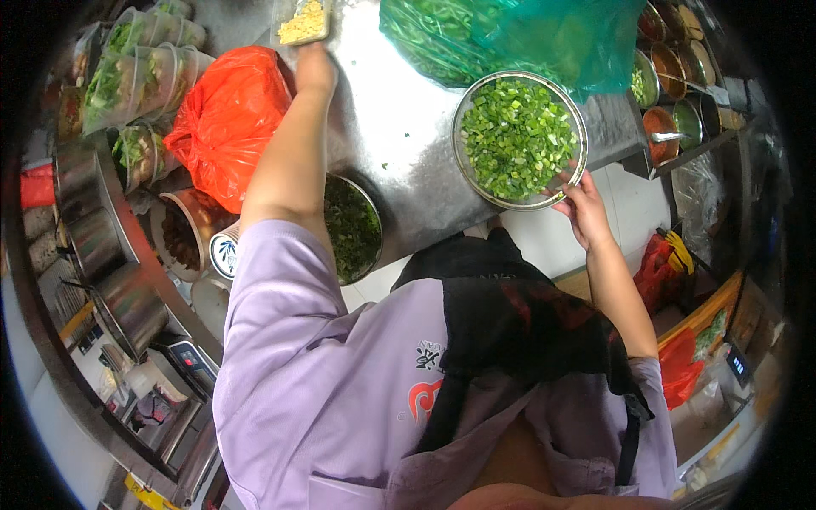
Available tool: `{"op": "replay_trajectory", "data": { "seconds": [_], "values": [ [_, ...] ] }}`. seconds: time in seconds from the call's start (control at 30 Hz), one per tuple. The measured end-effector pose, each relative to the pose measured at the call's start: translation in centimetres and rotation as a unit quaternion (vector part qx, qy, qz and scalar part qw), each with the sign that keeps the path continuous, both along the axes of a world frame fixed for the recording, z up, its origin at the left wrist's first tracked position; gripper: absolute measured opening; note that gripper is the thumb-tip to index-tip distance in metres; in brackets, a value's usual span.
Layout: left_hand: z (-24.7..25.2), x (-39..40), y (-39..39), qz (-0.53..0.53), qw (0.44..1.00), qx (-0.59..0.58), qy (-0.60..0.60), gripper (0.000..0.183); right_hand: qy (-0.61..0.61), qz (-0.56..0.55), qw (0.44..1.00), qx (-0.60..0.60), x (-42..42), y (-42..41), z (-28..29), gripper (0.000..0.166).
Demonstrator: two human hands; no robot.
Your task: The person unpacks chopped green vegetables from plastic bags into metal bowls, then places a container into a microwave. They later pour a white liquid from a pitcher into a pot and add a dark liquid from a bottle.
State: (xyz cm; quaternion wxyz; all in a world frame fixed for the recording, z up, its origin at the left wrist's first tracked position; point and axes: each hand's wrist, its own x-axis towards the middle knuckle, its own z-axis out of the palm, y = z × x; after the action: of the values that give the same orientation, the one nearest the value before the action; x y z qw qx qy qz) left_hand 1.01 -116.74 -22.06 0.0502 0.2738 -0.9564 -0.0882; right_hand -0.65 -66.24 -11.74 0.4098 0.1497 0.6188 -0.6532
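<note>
My right hand point(581, 210) grips the near right rim of a round metal sieve or bowl point(456, 137) filled with chopped green scallions point(519, 140). The sieve is at the steel table's edge, just below a green plastic bag point(510, 38) of leafy greens. My left hand point(315, 69) is stretched far forward, at the near end of a clear plastic container point(327, 25). Yellow minced food point(305, 24) lies in that container. The left fingers are mostly hidden and slightly blurred against the container, and the hand appears to hold it.
A knotted red plastic bag point(233, 121) sits beside my left forearm. Near my left elbow is a metal bowl of dark greens point(350, 229). Stacked tubs of vegetables point(137, 83) stand at the left. Seasoning pots point(662, 127) fill a rack on the right of the steel table point(414, 204).
</note>
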Motion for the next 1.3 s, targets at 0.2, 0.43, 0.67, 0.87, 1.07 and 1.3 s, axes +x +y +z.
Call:
{"op": "replay_trajectory", "data": {
  "seconds": [0.2, 0.43, 0.67, 0.87, 1.07, 1.3],
  "values": [
    [2.1, 0.8, 5.2, -0.153, 0.983, 0.100, -0.015, 0.032, 0.008, 0.025, 1.000, 0.005, -0.3, 0.7, -0.5, 0.053],
    [3.3, 6.2, 8.3, -0.197, 0.952, 0.167, -0.165, 0.028, 0.008, 0.021, 1.000, -0.016, -0.4, 0.6, -0.4, 0.051],
    [6.4, 9.5, 18.4, -0.094, 0.938, 0.081, -0.323, 0.022, 0.002, 0.043, 0.999, -0.014, -0.5, 1.1, -0.7, 0.050],
    [4.0, 9.7, 17.2, -0.057, 0.972, 0.144, -0.178, 0.018, 0.006, 0.045, 0.999, -0.018, -0.6, 1.4, -1.6, 0.049],
    [4.3, 7.9, 18.9, -0.085, 0.974, 0.164, -0.128, 0.019, 0.013, 0.053, 0.998, -0.014, -0.5, 1.4, -1.5, 0.049],
    [5.0, 8.8, 19.3, 0.001, 0.968, 0.246, -0.057, 0.019, 0.026, 0.072, 0.997, -0.006, -0.7, 0.9, -0.4, 0.051]
  ]
}}
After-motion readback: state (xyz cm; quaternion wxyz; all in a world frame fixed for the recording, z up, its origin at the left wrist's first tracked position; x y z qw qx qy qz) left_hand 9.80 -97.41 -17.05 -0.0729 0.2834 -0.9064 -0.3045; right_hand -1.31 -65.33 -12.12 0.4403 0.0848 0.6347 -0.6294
